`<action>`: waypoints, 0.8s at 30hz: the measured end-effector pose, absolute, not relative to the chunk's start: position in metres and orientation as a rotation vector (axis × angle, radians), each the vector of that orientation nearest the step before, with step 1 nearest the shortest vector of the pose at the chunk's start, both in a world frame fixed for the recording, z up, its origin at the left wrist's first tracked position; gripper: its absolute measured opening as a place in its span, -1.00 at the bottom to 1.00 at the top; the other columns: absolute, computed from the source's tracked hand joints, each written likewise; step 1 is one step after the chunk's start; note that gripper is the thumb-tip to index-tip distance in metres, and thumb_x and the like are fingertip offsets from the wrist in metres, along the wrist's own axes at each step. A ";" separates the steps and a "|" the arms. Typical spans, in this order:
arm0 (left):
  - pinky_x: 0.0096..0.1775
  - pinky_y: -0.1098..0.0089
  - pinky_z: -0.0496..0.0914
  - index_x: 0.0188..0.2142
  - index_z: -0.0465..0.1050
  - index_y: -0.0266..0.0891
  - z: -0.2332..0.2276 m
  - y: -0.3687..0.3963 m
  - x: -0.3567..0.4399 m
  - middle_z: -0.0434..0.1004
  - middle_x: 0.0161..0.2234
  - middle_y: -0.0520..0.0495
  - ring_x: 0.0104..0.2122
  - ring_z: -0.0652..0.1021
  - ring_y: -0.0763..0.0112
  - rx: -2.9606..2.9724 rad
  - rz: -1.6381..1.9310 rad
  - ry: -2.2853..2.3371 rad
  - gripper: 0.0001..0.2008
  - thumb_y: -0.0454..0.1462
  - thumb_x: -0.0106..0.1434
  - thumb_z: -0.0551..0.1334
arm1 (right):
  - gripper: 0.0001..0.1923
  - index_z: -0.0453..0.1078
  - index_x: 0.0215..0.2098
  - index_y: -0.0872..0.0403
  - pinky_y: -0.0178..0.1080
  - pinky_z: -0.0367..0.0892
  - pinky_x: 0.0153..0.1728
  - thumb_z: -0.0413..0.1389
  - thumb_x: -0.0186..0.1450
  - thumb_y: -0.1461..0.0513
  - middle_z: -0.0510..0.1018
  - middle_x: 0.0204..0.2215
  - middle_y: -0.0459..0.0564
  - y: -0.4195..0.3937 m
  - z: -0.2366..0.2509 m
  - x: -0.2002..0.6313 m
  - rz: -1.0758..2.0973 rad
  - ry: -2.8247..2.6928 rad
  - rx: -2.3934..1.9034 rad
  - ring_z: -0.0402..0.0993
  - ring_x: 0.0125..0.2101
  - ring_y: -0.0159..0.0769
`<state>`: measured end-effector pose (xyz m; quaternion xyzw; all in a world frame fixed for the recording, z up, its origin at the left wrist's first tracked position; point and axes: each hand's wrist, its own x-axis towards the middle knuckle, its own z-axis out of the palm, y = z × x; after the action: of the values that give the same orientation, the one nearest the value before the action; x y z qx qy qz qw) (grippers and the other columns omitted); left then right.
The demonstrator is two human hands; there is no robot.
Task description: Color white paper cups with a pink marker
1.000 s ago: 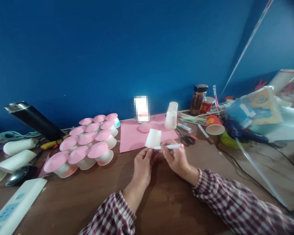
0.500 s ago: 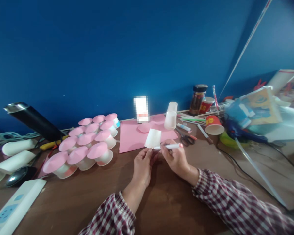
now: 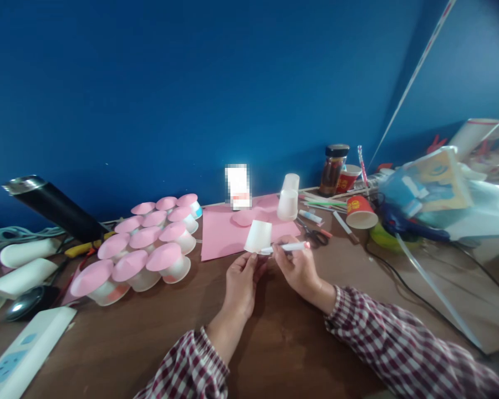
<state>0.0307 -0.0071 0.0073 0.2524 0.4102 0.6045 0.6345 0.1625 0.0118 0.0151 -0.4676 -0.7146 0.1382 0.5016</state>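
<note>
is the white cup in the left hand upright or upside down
Upside down, slightly tilted: the white cup is pinched by the left hand at its wider rim, the narrower base up. The right hand holds a pen against it.

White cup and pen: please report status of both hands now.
Left hand grips small white cup above table. Right hand holds pen, tip at cup. Pink paper behind; nothing between.

We note a brown wooden table [image 3: 299, 343] against a blue wall. On it lie a pink paper sheet [image 3: 224, 235], a cluster of pink-topped cups [image 3: 143, 249] to its left, a white power strip [image 3: 23, 354] at the near left edge, scissors [image 3: 316, 235], a red paper cup [image 3: 361, 211] on its side, a dark-lidded jar [image 3: 332, 170] and black cables [image 3: 403, 282].
</note>
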 end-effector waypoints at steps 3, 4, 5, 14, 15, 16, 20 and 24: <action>-0.17 0.41 0.40 -0.34 0.49 -0.32 0.007 -0.007 0.031 0.56 -0.29 -0.11 -0.27 0.53 0.43 0.585 1.379 0.930 -0.79 -0.21 0.07 0.32 | -0.87 0.29 -0.33 0.06 -0.33 0.29 -0.49 -0.02 0.32 0.18 0.47 -0.56 -0.08 0.013 0.014 0.163 0.364 -1.721 -1.145 0.41 -0.57 -0.34; -0.18 0.42 0.40 -0.34 0.49 -0.32 0.007 -0.007 0.031 0.56 -0.29 -0.11 -0.26 0.53 0.43 0.585 1.377 0.928 -0.80 -0.21 0.08 0.32 | -0.87 0.29 -0.33 0.06 -0.33 0.29 -0.49 -0.02 0.33 0.18 0.48 -0.56 -0.08 0.013 0.014 0.163 0.368 -1.719 -1.147 0.41 -0.57 -0.34; -0.18 0.42 0.40 -0.34 0.49 -0.32 0.007 -0.007 0.031 0.56 -0.29 -0.11 -0.26 0.53 0.43 0.584 1.376 0.927 -0.80 -0.21 0.08 0.32 | -0.87 0.29 -0.33 0.06 -0.33 0.29 -0.49 -0.02 0.33 0.18 0.48 -0.55 -0.08 0.013 0.014 0.163 0.370 -1.717 -1.149 0.41 -0.56 -0.34; -0.20 0.44 0.41 -0.34 0.49 -0.32 0.008 -0.008 0.031 0.57 -0.29 -0.12 -0.27 0.54 0.43 0.569 1.372 0.939 -0.80 -0.23 0.07 0.32 | -0.85 0.29 -0.36 0.07 -0.33 0.26 -0.48 -0.02 0.32 0.19 0.47 -0.57 -0.09 0.013 0.019 0.163 0.325 -1.725 -1.151 0.39 -0.57 -0.36; -0.20 0.44 0.41 -0.35 0.48 -0.32 0.008 -0.008 0.031 0.57 -0.29 -0.12 -0.27 0.54 0.43 0.566 1.374 0.938 -0.80 -0.23 0.07 0.32 | -0.86 0.29 -0.37 0.07 -0.34 0.25 -0.48 -0.02 0.32 0.19 0.46 -0.58 -0.09 0.013 0.019 0.163 0.314 -1.734 -1.149 0.38 -0.57 -0.36; -0.21 0.44 0.41 -0.35 0.48 -0.33 0.008 -0.008 0.031 0.57 -0.30 -0.12 -0.28 0.54 0.43 0.560 1.378 0.938 -0.80 -0.23 0.07 0.32 | -0.86 0.29 -0.37 0.07 -0.34 0.24 -0.48 -0.02 0.32 0.20 0.45 -0.58 -0.10 0.013 0.019 0.163 0.305 -1.745 -1.146 0.37 -0.58 -0.36; -0.21 0.43 0.42 -0.36 0.49 -0.33 0.008 -0.008 0.030 0.56 -0.32 -0.12 -0.29 0.54 0.42 0.545 1.383 0.950 -0.80 -0.23 0.05 0.33 | -0.84 0.29 -0.40 0.07 -0.34 0.22 -0.47 -0.01 0.32 0.21 0.44 -0.59 -0.10 0.013 0.019 0.163 0.288 -1.776 -1.139 0.35 -0.58 -0.37; -0.21 0.42 0.42 -0.36 0.48 -0.33 0.007 -0.007 0.030 0.56 -0.33 -0.11 -0.31 0.54 0.43 0.544 1.387 0.953 -0.80 -0.23 0.05 0.34 | -0.84 0.29 -0.41 0.08 -0.35 0.21 -0.46 -0.01 0.32 0.21 0.43 -0.59 -0.11 0.013 0.020 0.162 0.289 -1.762 -1.130 0.34 -0.58 -0.38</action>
<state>0.0305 -0.0066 0.0069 0.2379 0.4168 0.6066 0.6337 0.1621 0.0130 0.0198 -0.4657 -0.7260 0.1190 0.4919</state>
